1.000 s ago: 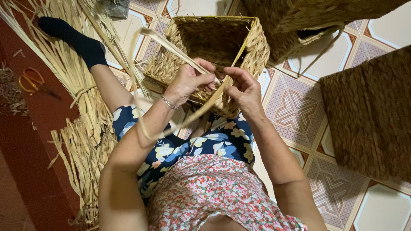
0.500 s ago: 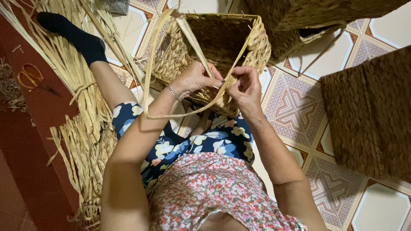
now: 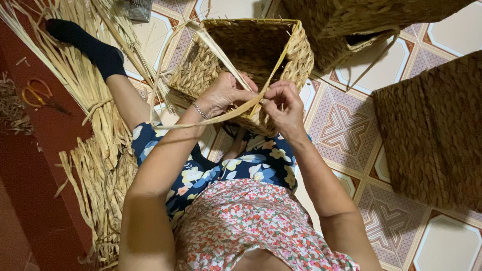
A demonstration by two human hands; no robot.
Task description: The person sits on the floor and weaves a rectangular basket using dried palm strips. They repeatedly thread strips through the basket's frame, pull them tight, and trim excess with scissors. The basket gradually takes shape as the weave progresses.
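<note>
A square woven basket (image 3: 201, 65) of pale straw rests against my lap, open side up. My left hand (image 3: 225, 93) grips a long flat straw strand (image 3: 165, 60) at the basket's near rim; the strand loops out to the left and back over the basket. My right hand (image 3: 282, 104) pinches the same strand close to the rim, fingertips almost meeting the left hand's. Both hands sit over the basket's near corner.
A bundle of loose straw (image 3: 95, 150) lies along my left leg, which ends in a dark sock (image 3: 90, 45). Orange-handled scissors (image 3: 35, 93) lie on the red floor at left. Further woven baskets stand at top right (image 3: 361, 20) and right (image 3: 432, 130) on patterned tiles.
The strand's loop has swung wider to the left and tightened across the rim. Both hands have stayed at the near corner, shifting slightly.
</note>
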